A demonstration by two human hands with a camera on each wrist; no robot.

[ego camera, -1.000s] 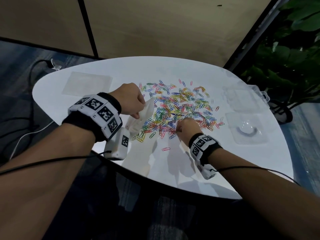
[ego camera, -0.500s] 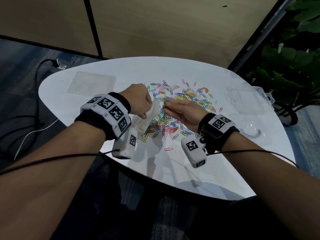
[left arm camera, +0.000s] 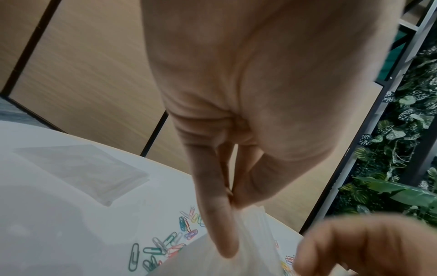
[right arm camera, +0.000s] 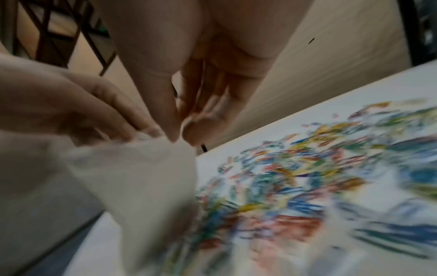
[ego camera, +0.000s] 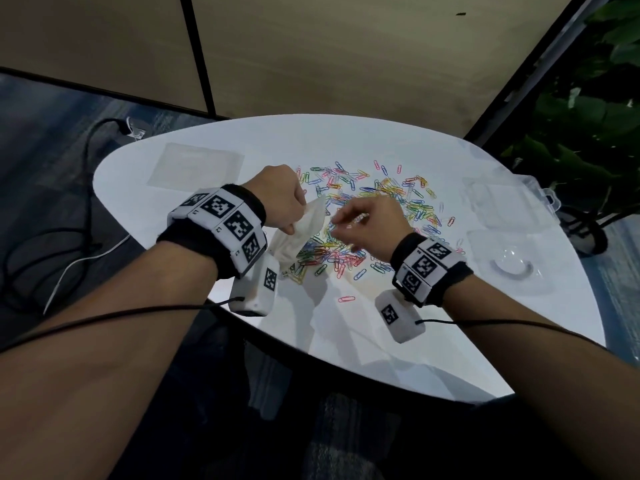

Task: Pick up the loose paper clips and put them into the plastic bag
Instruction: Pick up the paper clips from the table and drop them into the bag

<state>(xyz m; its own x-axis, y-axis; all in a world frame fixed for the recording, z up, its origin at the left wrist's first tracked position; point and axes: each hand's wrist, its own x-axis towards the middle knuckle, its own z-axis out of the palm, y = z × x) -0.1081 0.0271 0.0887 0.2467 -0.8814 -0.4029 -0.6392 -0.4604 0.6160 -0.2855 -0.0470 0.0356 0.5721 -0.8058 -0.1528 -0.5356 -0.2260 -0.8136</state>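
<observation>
Several coloured paper clips (ego camera: 384, 202) lie spread over the white table (ego camera: 242, 140); one pink clip (ego camera: 346, 299) lies apart near me. My left hand (ego camera: 294, 226) pinches the top edge of a crumpled clear plastic bag (ego camera: 298, 237) and holds it up above the table. In the left wrist view the left hand (left arm camera: 232, 203) grips the bag (left arm camera: 236, 252) between thumb and forefinger. My right hand (ego camera: 336, 225) is at the bag's mouth with its fingertips pinched together, seemingly on clips. The right wrist view is blurred: right hand (right arm camera: 181, 130), bag (right arm camera: 141, 168), clips (right arm camera: 307, 186).
A flat clear bag (ego camera: 195, 168) lies at the back left of the table. Clear plastic box parts (ego camera: 502, 206) (ego camera: 512, 268) sit at the right. A plant (ego camera: 588, 133) stands beyond the right edge. Cables (ego camera: 69, 244) run over the floor at left.
My right hand left the clip pile, rose and moved left to the bag's mouth. The left hand kept holding the bag up in the same place.
</observation>
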